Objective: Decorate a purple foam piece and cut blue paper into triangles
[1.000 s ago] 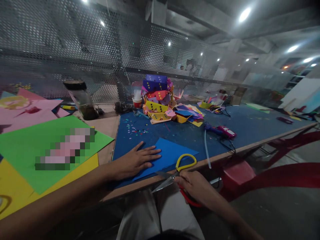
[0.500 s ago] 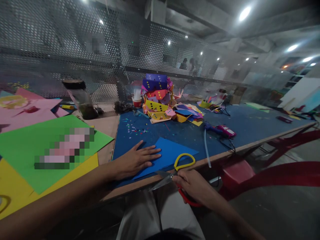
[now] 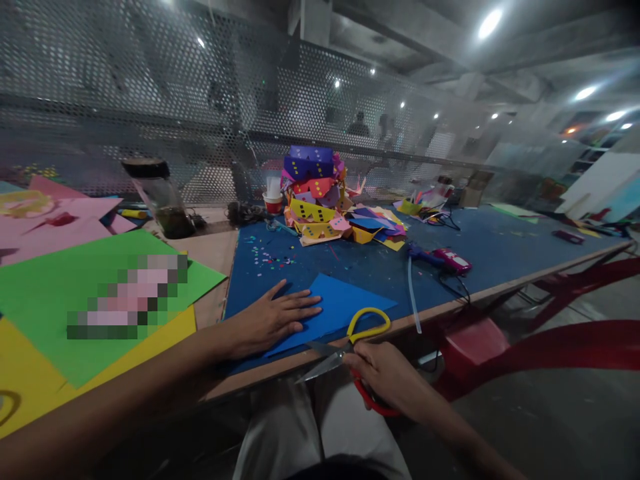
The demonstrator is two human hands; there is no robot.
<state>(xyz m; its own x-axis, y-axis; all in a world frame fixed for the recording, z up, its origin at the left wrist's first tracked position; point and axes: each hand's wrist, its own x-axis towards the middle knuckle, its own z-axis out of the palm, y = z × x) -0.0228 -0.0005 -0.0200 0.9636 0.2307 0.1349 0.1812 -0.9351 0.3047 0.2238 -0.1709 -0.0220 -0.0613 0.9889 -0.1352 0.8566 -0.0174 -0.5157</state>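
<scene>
A bright blue sheet of paper lies at the near edge of the blue-topped table. Pressed flat across its left part is my left hand, fingers spread. My right hand grips a pair of scissors with one yellow and one red handle. Their blades are parted and point left, just off the table edge and over my lap; one blade tip is close to the paper's lower edge.
Left lie a green sheet, pink paper and a jar. Behind the blue paper stands a pile of decorated paper bands. A glue gun with a glue stick rests to the right, near red chairs.
The scissors' blades stand slightly wider apart, and the lower blade and red handle have dropped a little. My left hand and the blue paper stay in place.
</scene>
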